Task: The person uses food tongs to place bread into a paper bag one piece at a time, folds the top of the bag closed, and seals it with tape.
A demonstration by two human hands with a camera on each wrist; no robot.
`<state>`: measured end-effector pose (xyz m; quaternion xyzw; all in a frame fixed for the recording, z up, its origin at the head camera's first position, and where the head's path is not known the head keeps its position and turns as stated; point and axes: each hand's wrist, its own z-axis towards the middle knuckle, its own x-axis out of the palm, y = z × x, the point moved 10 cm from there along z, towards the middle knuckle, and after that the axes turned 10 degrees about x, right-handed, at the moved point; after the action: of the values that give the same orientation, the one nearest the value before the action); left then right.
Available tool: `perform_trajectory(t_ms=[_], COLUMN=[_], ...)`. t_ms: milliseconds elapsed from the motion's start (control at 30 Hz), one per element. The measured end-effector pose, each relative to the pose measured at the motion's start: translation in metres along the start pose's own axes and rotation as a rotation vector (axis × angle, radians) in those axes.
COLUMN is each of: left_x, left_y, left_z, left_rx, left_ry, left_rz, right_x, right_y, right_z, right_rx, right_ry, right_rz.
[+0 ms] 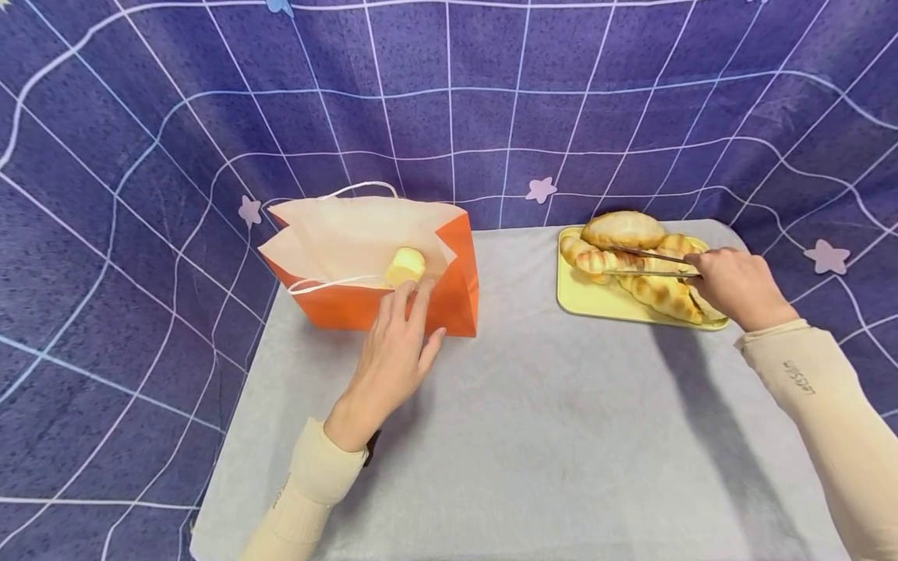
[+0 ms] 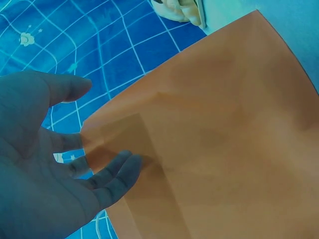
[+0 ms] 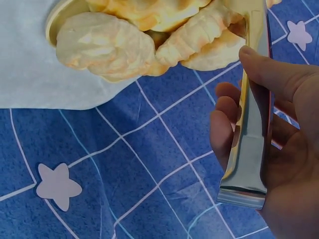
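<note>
My right hand (image 1: 744, 287) grips metal tongs (image 3: 250, 149), thumb on one arm and fingers curled round the other. The tong arms reach over a small ridged croissant (image 1: 617, 262) and lie along either side of it. It sits among several breads on a yellow tray (image 1: 571, 302). At the front rim of an orange paper bag (image 1: 344, 310), my left hand (image 1: 389, 354) has its fingers loosely extended and holds nothing. Inside the bag's mouth shows a pale yellow bread piece (image 1: 405, 267), its lower part hidden by the rim.
The bag stands upright on the left of a grey-covered table (image 1: 533, 421), its white string handle (image 1: 361, 187) sticking up at the back. A purple curtain with white grid lines (image 1: 484, 117) hangs behind and round the sides. The tray lies at the table's back right.
</note>
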<state>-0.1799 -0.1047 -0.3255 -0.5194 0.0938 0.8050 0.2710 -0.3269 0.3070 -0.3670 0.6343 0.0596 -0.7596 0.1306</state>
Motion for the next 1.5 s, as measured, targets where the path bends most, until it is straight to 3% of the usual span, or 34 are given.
perform_trajectory(t_ms=[400, 800, 1267, 1500], left_x=[-0.001, -0.003, -0.002, 0.001], left_y=[-0.003, -0.003, -0.002, -0.002], left_z=[-0.001, -0.002, 0.000, -0.001], left_rx=[0.012, 0.007, 0.017, 0.019], left_ry=[-0.006, -0.015, -0.028, -0.019], left_rz=[-0.004, -0.007, -0.005, -0.002], right_x=[-0.016, -0.061, -0.139, -0.168], right_y=[0.000, 0.025, 0.106, 0.155], right_z=[-0.005, -0.012, -0.028, -0.034], right_rx=[0.000, -0.063, -0.261, -0.369], right_ry=[-0.008, -0.156, -0.374, -0.393], right_rz=[-0.006, 0.064, 0.180, 0.291])
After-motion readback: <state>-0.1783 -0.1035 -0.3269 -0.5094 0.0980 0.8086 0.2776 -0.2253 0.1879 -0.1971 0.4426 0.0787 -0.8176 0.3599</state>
